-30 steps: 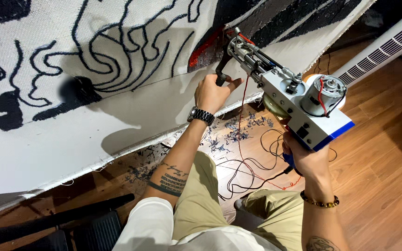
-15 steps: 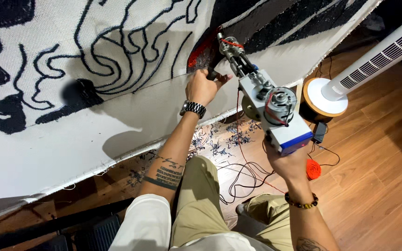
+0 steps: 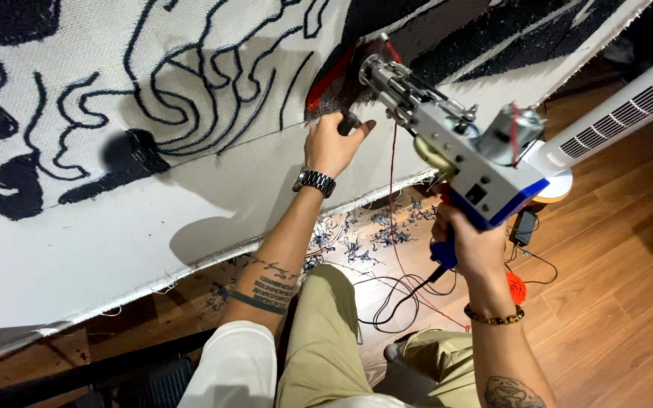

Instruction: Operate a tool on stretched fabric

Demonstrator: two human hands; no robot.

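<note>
white-and-blue metal tufting gun (image 3: 466,162) runs up-left from right hand (image 3: 468,245), gripping its handle; left hand (image 3: 334,143) clasps the front grip, nearer the red tufted patch (image 3: 330,79).

The tufting gun's (image 3: 455,151) needle tip is buried in the red pile, out of sight. The stretched cloth (image 3: 153,219) runs past the top and left edges, and a dark blurred blob (image 3: 119,149) on it cannot be identified.

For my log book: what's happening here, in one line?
left hand: grips front handle | right hand: holds tufting gun | tip: against red patch on cloth
</note>
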